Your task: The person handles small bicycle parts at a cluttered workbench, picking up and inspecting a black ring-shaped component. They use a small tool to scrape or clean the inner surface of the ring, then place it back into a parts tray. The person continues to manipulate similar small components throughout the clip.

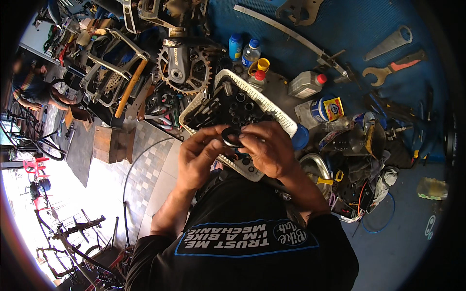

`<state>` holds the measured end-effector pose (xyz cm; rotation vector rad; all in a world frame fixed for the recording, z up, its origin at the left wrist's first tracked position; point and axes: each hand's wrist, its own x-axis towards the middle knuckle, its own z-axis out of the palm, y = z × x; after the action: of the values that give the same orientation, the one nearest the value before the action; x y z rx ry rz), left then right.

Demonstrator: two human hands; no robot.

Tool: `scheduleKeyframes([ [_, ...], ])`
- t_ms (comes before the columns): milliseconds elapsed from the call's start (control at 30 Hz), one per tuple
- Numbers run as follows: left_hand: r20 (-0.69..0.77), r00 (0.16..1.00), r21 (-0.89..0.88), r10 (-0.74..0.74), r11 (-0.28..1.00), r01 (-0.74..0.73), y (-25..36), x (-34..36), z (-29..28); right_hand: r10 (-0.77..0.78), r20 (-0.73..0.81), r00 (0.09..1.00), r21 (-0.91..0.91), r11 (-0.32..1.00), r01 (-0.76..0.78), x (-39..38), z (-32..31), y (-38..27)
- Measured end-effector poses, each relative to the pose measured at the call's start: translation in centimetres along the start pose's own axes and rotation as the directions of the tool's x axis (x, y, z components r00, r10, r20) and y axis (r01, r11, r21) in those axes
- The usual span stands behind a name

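Note:
Between my two hands is a small black ring, tilted so its hollow middle shows. My left hand pinches its left side with thumb and index finger. On the other side, the fingertips of my right hand are closed on the same ring. Right below my hands stands a cream plastic basket with slotted walls. Inside it lie loose dark rings, a silver cylindrical part and several slim metal tools. My hands cover part of the basket's near end.
A crankset with chainring and a wooden-handled hammer lie beyond the basket's left. Bottles, a grey jug and a white-blue tub stand right. Wrenches hang on the blue wall. Another person is far left.

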<state>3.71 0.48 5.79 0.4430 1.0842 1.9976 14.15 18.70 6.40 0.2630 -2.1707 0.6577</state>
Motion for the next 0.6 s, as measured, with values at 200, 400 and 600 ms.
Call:
scheduleKeyframes([
  [200,0.022,0.994,0.009,-0.104,0.995,0.104,-0.2,0.1,-0.7,-0.125,0.106,0.986,-0.079,0.988,0.134,-0.3,-0.7,-0.1],
  [400,-0.047,0.995,0.269,-0.083,0.959,0.093,0.0,0.3,-1.1,0.279,0.089,0.956,0.098,0.953,-0.287,0.7,-0.9,-1.2],
  [600,-0.027,1.000,0.403,-0.009,0.915,0.019,0.5,0.1,0.0,0.627,0.420,0.657,0.489,0.453,-0.745,0.3,-0.8,-0.4],
])
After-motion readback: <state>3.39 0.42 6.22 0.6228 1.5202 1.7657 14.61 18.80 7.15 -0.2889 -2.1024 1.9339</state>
